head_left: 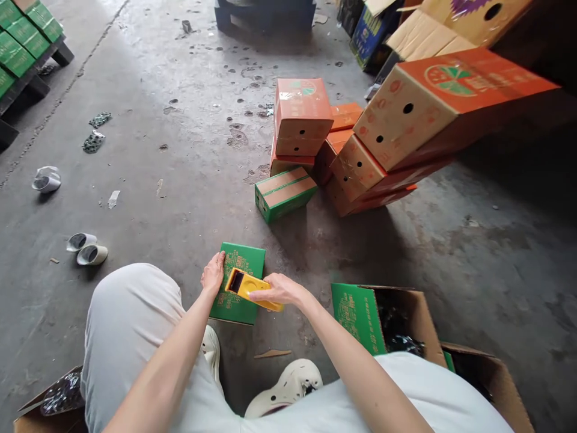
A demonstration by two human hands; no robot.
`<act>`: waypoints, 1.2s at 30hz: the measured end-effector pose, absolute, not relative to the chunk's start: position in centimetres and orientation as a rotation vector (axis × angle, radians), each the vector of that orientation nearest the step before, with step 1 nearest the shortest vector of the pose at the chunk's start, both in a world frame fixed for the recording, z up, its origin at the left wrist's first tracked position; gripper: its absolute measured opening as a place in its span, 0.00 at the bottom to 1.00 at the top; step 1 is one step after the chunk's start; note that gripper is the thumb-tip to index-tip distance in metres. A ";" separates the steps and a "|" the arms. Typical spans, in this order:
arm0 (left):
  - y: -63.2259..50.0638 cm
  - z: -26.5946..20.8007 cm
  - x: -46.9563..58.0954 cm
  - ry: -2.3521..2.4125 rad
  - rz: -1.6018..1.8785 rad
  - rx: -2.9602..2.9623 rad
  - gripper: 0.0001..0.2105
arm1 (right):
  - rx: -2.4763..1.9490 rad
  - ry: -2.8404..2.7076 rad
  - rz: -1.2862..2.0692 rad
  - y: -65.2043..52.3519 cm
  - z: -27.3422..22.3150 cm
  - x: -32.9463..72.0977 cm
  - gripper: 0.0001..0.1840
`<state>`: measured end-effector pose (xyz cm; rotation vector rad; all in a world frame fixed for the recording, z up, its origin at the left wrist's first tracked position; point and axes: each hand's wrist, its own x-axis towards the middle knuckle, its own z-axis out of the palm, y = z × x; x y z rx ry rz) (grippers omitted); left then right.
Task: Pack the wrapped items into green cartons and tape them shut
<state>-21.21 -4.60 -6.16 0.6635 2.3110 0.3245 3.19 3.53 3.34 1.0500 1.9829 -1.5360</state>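
The right hand (280,289) pinches the yellow tool (253,287) kinda slantwise over the green box (249,251), left hand (213,273) at its left edge, can't tell if gripping.

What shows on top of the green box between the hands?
Over the green box, the right hand holds a yellow tool, covering some printed lettering; whether it touches is unclear. The left hand is at the box's left edge; the inside is hidden.

Over my remote feed I'd call this a warehouse or packing area — stained concrete floor (193,180), orange cartons (396,141) in stacks, green boxes (20,45) on a dark pallet (36,87), opened cartons (358,319) standing about.
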 end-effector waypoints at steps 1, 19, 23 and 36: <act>-4.6 -6.4 -20.9 2.308 0.309 0.630 0.34 | 1.041 2.001 -1.464 3.8 3.8 4.0 0.32; -5.0 -8.0 -8.7 2.334 0.583 0.420 0.31 | 0.957 1.867 -1.308 8.7 3.4 10.7 0.30; -4.9 -8.1 -9.1 2.343 0.595 0.416 0.31 | 0.959 1.867 -1.256 9.5 7.0 13.5 0.30; -5.2 -7.5 -8.5 2.402 0.505 0.636 0.33 | 1.133 1.823 -0.788 12.0 4.0 16.0 0.22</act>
